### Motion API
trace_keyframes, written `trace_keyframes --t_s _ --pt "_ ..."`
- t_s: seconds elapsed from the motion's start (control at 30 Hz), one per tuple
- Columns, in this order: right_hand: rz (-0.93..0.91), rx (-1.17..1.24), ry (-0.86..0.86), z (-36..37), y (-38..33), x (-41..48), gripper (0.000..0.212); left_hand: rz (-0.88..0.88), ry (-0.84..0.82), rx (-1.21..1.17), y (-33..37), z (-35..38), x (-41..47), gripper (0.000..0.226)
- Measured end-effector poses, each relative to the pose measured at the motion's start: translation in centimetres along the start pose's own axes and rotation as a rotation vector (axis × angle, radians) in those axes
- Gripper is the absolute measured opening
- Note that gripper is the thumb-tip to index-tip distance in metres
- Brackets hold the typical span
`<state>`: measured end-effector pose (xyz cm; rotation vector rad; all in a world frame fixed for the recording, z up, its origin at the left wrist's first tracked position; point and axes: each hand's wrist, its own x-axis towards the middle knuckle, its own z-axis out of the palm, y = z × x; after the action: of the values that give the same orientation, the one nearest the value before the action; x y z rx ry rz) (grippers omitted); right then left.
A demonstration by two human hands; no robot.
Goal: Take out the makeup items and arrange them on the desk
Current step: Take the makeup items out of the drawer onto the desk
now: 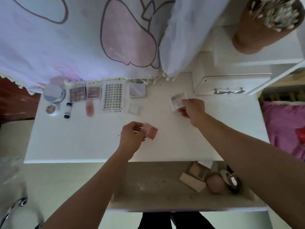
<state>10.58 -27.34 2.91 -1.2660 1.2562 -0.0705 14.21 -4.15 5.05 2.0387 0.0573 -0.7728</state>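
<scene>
1. Makeup items lie in a row along the back of the white desk (82, 142): a round jar (52, 95), a small pot (51, 109), a dark-capped tube (67, 110), two palettes (77, 94) side by side, a pink bottle (90, 108), a dotted sheet (113, 98), a mirrored compact (137, 90) and a small clear case (134, 109).
2. Near the desk's middle, the left hand (132, 138) pinches a pink compact (151, 133).
3. Farther back and to the right, the right hand (193, 111) grips a pale palette (178, 101) in its fingertips. The hands are well apart.
4. Below the desk's front edge an open drawer (148, 184) holds a beige box (192, 181), a pink puff (215, 183) and other blurred items.
5. A printed cloth (82, 47) hangs over the desk's back edge.
6. At the upper right, a brown cup (247, 35) holds cotton swabs (277, 14).
</scene>
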Motion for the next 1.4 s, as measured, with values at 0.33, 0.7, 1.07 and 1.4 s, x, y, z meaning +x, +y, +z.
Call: trace_keyframes --t_s 0.33,0.7,1.07,1.4 --pt "-0.025 -0.393 0.256 2.8 -1.6 5.8 0.037 0.048 0.152 0.084 7.0 3.4 11.9 0.019" --pt "-0.095 -0.627 0.279 2.5 -1.4 5.7 0.034 0.186 0.060 0.486 7.8 6.0 15.4 0.009" --pt "-0.255 -0.397 0.144 -7.7 4.0 -3.6 0.014 0.371 -0.114 0.767 8.0 6.6 7.1 0.024" --pt "-0.262 -0.891 -0.052 -20.3 18.3 -7.6 0.014 0.394 -0.756 1.135 -5.4 13.8 -8.5 0.032"
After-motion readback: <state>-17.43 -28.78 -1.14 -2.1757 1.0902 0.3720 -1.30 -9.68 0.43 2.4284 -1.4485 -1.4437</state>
